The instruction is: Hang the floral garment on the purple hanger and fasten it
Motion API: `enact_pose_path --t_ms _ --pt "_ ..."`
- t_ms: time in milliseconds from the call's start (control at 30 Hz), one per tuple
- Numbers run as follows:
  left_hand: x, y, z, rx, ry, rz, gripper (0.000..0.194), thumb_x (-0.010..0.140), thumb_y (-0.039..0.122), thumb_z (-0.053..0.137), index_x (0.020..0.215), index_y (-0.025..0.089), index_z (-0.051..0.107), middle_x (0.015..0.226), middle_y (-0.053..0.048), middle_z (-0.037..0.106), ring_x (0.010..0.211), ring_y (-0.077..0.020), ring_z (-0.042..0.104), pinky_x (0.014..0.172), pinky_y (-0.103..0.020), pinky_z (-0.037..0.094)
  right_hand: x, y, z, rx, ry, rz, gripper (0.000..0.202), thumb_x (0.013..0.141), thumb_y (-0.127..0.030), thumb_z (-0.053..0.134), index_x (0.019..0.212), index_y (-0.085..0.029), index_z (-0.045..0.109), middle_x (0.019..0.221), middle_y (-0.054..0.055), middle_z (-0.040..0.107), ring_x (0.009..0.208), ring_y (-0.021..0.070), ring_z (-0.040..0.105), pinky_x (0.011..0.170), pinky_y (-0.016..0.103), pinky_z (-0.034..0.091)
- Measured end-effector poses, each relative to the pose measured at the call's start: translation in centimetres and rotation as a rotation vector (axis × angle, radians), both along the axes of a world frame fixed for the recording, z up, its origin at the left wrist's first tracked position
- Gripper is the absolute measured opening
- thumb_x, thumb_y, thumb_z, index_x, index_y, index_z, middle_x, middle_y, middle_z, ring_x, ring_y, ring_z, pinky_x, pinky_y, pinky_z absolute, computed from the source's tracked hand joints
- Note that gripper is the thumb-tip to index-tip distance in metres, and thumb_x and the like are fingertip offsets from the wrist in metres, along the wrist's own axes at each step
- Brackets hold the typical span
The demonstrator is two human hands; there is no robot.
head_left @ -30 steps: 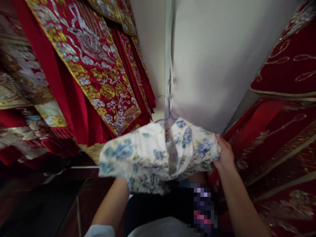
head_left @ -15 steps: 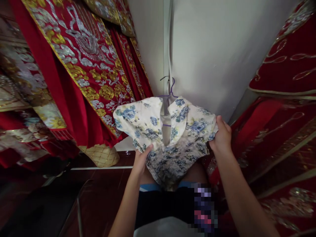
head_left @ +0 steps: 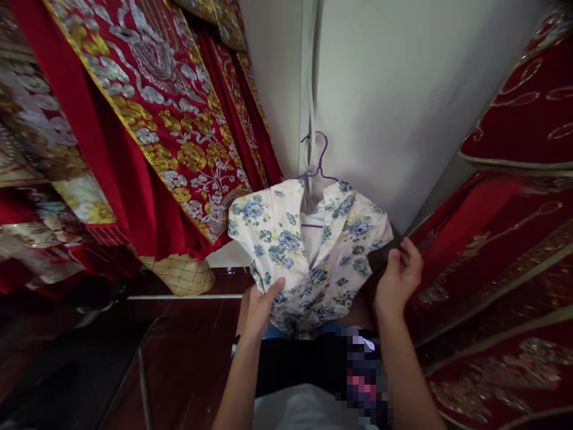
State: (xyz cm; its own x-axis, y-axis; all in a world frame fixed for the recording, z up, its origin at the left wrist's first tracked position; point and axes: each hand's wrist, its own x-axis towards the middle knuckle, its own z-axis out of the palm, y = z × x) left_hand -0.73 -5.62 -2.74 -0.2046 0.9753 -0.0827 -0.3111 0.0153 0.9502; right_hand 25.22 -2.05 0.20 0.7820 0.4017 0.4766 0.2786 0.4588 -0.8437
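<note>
A white short-sleeved shirt (head_left: 286, 239) with blue flowers hangs in front of me on a purple hanger (head_left: 321, 170). The hanger's hook is at a pale cord (head_left: 312, 89) that runs down the wall. My left hand (head_left: 264, 304) grips the shirt's left side, thumb on top and the other fingers hidden behind the cloth. Off the right sleeve, a short gap away, is my right hand (head_left: 398, 278), with nothing seen in it and its fingers bent but apart. The lower part of the shirt bunches over my lap.
Red cloths with gold and silver embroidery (head_left: 179, 131) hang at the left. More red embroidered cloth (head_left: 505, 251) stands close by my right arm. Behind the shirt is a white wall (head_left: 380, 77). A dark chair-like thing with a metal edge (head_left: 143, 382) is at lower left.
My right hand has let go of the right sleeve and drawn slightly down. The shirt and hanger sit a little further right in view; my left hand still holds the shirt.
</note>
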Motion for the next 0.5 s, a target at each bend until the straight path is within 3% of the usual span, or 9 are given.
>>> enact_pose_path --t_ms 67,167,233,333,400,500 --pt "1.2 -0.4 0.1 0.019 -0.013 -0.018 0.055 0.070 0.039 0.084 0.118 0.017 0.070 0.119 -0.011 0.073 0.124 -0.0325 0.062 0.109 -0.044 0.046 -2.2 -1.9 -0.9 -0.055 0.003 0.062 0.028 0.089 -0.043 0.061 0.105 -0.021 0.066 0.110 0.007 0.065 0.102 0.0205 0.059 0.094 0.032 0.045" --pt "2.9 -0.8 0.3 0.062 -0.013 -0.044 0.052 0.071 0.036 0.084 0.117 0.018 0.071 0.119 -0.011 0.073 0.125 -0.0316 0.061 0.109 -0.042 0.047 -5.3 -3.7 -2.0 -0.324 -0.051 0.632 0.030 0.089 -0.050 0.059 0.082 -0.021 0.064 0.079 0.003 0.064 0.074 0.0191 0.060 0.071 0.029 0.048" --pt "3.5 -1.0 0.5 0.083 -0.011 -0.071 0.050 0.072 0.036 0.083 0.118 0.020 0.071 0.121 -0.010 0.072 0.127 -0.0305 0.060 0.109 -0.040 0.046 -6.6 -4.0 -2.0 -0.431 -0.071 0.873 0.035 0.090 -0.054 0.057 0.077 -0.022 0.060 0.067 0.000 0.060 0.060 0.0162 0.054 0.058 0.027 0.043" --pt "3.5 -1.0 0.5 0.089 0.025 -0.100 0.048 0.073 0.039 0.080 0.117 0.021 0.070 0.121 -0.009 0.072 0.125 -0.0300 0.061 0.109 -0.039 0.046 -7.2 -3.7 -1.2 -0.406 -0.055 0.908 0.038 0.088 -0.055 0.060 0.071 -0.022 0.055 0.059 -0.002 0.054 0.054 0.0131 0.047 0.052 0.025 0.036" --pt "3.3 -1.0 0.3 0.099 0.135 -0.052 0.051 0.073 0.040 0.079 0.119 0.021 0.068 0.120 -0.010 0.072 0.124 -0.0317 0.062 0.109 -0.041 0.046 -6.9 -3.7 -0.7 -0.410 0.005 0.954 0.039 0.086 -0.054 0.063 0.067 -0.021 0.054 0.058 -0.003 0.054 0.052 0.0116 0.045 0.050 0.024 0.034" --pt "3.8 -1.5 -0.3 0.209 0.406 0.262 0.071 0.075 0.040 0.077 0.138 0.020 0.051 0.141 -0.015 0.056 0.136 -0.0334 0.049 0.116 -0.044 0.037 -5.9 -4.2 -0.1 -0.442 0.173 1.007 0.038 0.080 -0.051 0.069 0.065 -0.020 0.055 0.056 -0.003 0.055 0.046 0.0091 0.040 0.044 0.022 0.027"
